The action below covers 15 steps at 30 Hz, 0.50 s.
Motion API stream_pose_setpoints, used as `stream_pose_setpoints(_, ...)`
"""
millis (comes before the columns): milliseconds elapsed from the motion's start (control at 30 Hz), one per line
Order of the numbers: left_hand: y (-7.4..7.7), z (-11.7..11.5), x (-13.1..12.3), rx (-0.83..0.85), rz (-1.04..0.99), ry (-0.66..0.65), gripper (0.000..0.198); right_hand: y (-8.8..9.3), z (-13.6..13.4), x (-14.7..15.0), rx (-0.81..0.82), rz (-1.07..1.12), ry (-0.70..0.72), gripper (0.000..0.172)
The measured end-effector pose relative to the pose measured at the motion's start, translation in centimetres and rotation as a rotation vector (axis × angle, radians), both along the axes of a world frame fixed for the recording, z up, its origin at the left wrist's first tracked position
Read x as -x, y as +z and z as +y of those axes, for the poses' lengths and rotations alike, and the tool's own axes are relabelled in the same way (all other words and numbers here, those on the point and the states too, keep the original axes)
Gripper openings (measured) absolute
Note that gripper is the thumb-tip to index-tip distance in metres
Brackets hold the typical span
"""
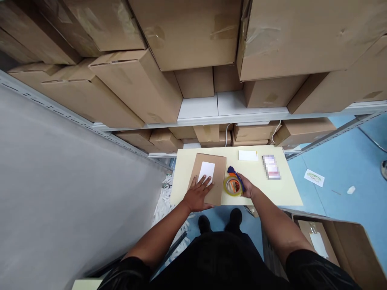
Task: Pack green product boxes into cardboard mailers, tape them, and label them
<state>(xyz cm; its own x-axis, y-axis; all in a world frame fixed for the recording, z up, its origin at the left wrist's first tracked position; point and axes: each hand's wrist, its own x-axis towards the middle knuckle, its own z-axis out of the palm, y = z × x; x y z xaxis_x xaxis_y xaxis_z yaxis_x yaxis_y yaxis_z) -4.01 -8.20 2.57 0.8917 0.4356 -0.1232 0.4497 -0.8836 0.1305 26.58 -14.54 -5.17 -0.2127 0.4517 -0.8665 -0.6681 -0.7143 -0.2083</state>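
A flat brown cardboard box (218,171) lies on the pale yellow table (256,193), a white label (207,170) on its top face. My left hand (198,195) rests on the box with fingers spread, its fingertips over the lower part of the label. Just right of the box, my right hand (246,186) grips a tape dispenser (241,180) with a blue and orange body. A roll of clear yellowish tape (226,187) is mounted in it. Part of the dispenser's handle is hidden by my fingers.
A white packet (248,155) and a blurred-out item (271,166) lie at the table's back right. Shelves (199,108) of cardboard boxes rise behind. An open carton (347,241) stands at lower right, a grey wall (75,181) at left. Paper strips (163,201) litter the floor.
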Motion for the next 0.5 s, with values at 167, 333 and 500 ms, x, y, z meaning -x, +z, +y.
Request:
stream_pose_setpoints(167, -0.3, -1.2, -2.0, 0.020, -0.051, 0.126, 0.108, -0.6, -9.3, 4.2, -0.054, 0.114, -0.064, 0.056)
stream_pose_setpoints(333, -0.8, -2.2, -5.3, 0.037, -0.091, 0.301, 0.104, -1.2, -15.6, 8.5, 0.024, 0.069, -0.060, 0.052)
stream_pose_setpoints(500, -0.4, -4.4, -7.2, 0.091, -0.059, 0.424, 0.099, -0.9, -13.1, 7.9, -0.031, 0.115, -0.244, 0.052)
